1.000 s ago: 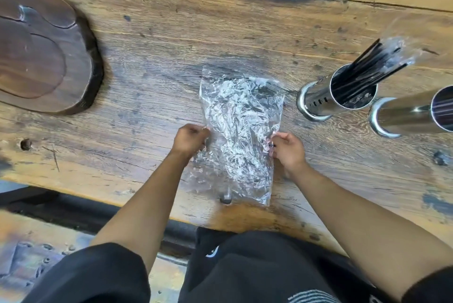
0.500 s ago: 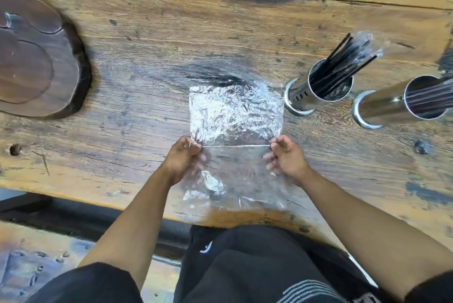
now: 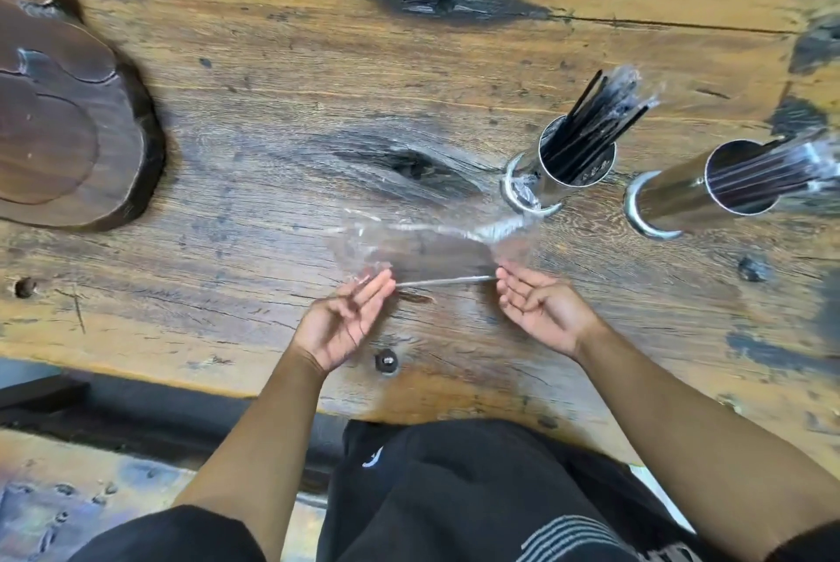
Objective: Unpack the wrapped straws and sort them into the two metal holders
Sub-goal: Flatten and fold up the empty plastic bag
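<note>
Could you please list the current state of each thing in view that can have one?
Plastic bag: empty, folded flat, held at both ends.
Left hand: pinching the bag.
Right hand: pinching the bag.
Near metal holder: upright, holds black straws.
Far metal holder: upright, holds wrapped straws.

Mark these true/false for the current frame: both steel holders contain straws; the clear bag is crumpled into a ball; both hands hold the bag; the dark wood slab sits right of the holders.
1. Both cylindrical metal holders, the nearer and the farther-right, contain black straws: true.
2. The clear plastic bag is crumpled into a ball: false, it is stretched flat.
3. The left hand and right hand both pinch the bag's near edge: true.
4. The dark carved wooden slab sits right of the holders: false, it is far left.
</note>
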